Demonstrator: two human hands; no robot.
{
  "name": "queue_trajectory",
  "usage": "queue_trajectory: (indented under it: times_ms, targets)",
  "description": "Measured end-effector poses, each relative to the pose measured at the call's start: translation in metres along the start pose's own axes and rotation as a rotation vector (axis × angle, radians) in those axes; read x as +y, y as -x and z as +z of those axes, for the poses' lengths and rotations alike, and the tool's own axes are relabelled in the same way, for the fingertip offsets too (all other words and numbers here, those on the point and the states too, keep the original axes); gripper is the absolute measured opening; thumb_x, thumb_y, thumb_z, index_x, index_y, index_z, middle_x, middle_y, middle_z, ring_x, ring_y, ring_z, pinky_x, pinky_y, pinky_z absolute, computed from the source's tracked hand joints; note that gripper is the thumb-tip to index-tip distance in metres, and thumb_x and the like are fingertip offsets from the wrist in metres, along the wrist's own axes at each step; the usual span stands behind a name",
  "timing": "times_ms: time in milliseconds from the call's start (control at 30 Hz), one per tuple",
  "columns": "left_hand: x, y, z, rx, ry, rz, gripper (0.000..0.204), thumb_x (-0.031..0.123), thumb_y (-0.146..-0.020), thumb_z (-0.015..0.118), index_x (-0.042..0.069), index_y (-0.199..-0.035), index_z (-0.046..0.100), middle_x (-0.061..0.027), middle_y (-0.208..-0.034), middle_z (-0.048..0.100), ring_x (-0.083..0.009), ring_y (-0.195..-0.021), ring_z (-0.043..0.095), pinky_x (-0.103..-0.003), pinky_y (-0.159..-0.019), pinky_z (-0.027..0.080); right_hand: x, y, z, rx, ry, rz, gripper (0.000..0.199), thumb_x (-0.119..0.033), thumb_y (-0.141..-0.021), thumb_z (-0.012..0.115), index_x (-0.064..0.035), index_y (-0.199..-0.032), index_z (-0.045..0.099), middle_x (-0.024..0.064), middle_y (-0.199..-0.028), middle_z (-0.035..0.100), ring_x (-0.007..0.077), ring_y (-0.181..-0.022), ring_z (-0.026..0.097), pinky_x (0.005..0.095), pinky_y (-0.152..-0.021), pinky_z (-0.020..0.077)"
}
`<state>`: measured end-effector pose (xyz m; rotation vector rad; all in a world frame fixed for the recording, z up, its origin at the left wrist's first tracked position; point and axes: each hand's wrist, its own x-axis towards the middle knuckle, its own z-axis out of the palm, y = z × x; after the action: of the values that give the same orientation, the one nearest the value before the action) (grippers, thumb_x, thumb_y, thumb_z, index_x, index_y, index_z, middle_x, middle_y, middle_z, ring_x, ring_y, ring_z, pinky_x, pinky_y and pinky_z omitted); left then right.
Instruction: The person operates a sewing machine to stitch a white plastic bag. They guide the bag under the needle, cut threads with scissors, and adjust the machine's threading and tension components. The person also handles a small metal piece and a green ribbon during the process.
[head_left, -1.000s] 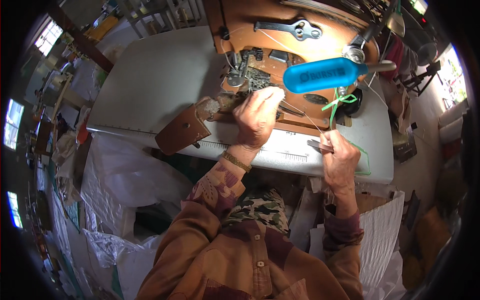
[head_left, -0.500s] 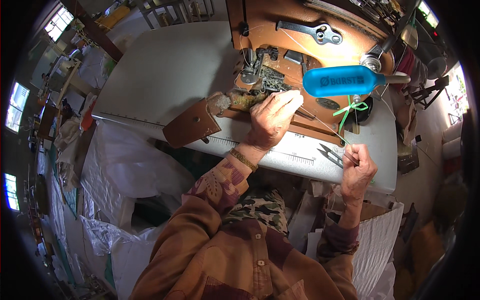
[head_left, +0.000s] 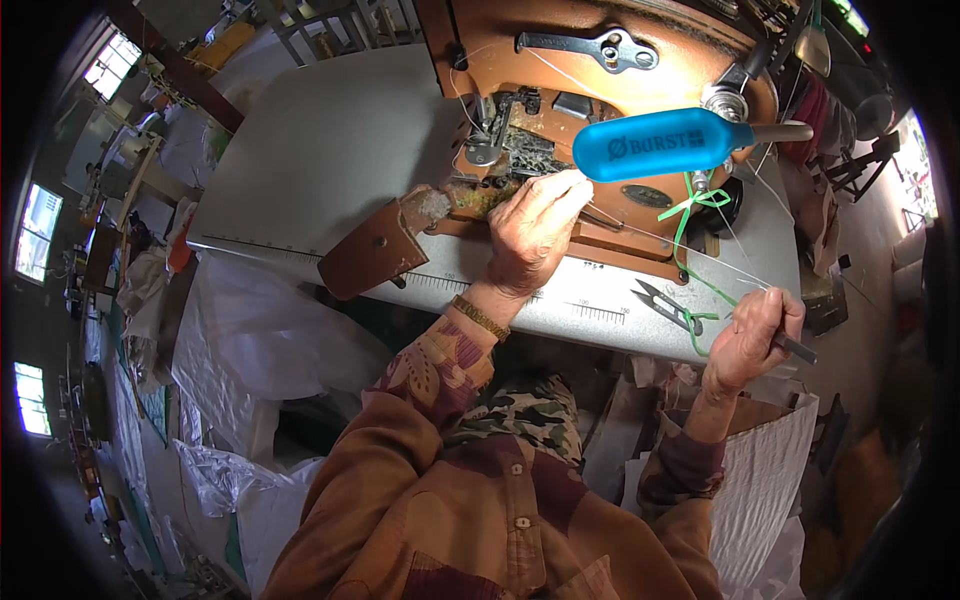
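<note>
An orange-brown sewing machine (head_left: 560, 60) stands on the pale table, its lint-covered inner workings exposed. Close against these, my left hand (head_left: 530, 235) is closed in a pinch at the end of a white thread (head_left: 665, 240). The thread runs taut to my right hand (head_left: 755, 335), closed at the table's right front. This hand also grips a slim dark tool (head_left: 798, 349), whose far end is hidden by the fingers. Dark thread snips (head_left: 660, 300) lie between the hands, tied to a green cord (head_left: 712, 288) that hangs from the machine.
A brown cover (head_left: 372, 262) swings out at the machine's front left. Over the machine hangs a blue capsule-shaped object (head_left: 650, 145) on a pale stem. The table edge has a printed ruler (head_left: 590, 306). White sheeting (head_left: 240, 330) hangs below on the left.
My right hand has moved right and slightly down, drawing a longer stretch of thread from my left hand. The left hand stays at the machine. The view has shifted slightly.
</note>
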<state>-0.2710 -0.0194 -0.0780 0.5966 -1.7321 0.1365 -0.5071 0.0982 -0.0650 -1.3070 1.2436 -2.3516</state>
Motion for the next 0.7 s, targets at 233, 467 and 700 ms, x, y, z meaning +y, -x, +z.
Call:
queue_trajectory:
  times_ms: [233, 467, 700]
  targets:
    - [-0.001, 0.001, 0.001, 0.013, -0.007, -0.011, 0.024, -0.005, -0.076, 0.074, 0.000, -0.099, 0.072, -0.0129, -0.102, 0.069, -0.0278, -0.090, 0.069, -0.036, -0.077, 0.059, -0.009, 0.017, -0.003, -0.070, -0.029, -0.050, 0.014, -0.009, -0.098, 0.054, -0.0012, -0.087, 0.051, -0.0023, -0.067, 0.045, 0.0048, -0.056, 0.036, 0.0221, -0.051, 0.0312]
    - [0.003, -0.002, -0.003, 0.038, -0.004, -0.041, 0.024, -0.007, -0.076, 0.076, -0.001, -0.099, 0.073, -0.0134, -0.099, 0.071, -0.0275, -0.089, 0.070, -0.035, -0.079, 0.057, -0.032, 0.038, 0.007, -0.343, 0.452, 0.103, 0.031, -0.005, -0.090, 0.070, 0.0023, -0.119, 0.062, -0.0043, -0.063, 0.044, 0.0050, -0.060, 0.039, 0.0191, -0.061, 0.0375]
    - [0.006, 0.001, -0.005, 0.007, 0.016, -0.004, 0.023, -0.006, -0.077, 0.076, -0.002, -0.099, 0.073, -0.0141, -0.099, 0.071, -0.0270, -0.088, 0.071, -0.034, -0.077, 0.058, -0.039, 0.048, 0.012, -0.213, 0.555, -0.185, 0.041, -0.005, -0.093, 0.067, 0.0073, -0.131, 0.057, -0.0040, -0.060, 0.042, 0.0063, -0.057, 0.038, 0.0213, -0.061, 0.0403]
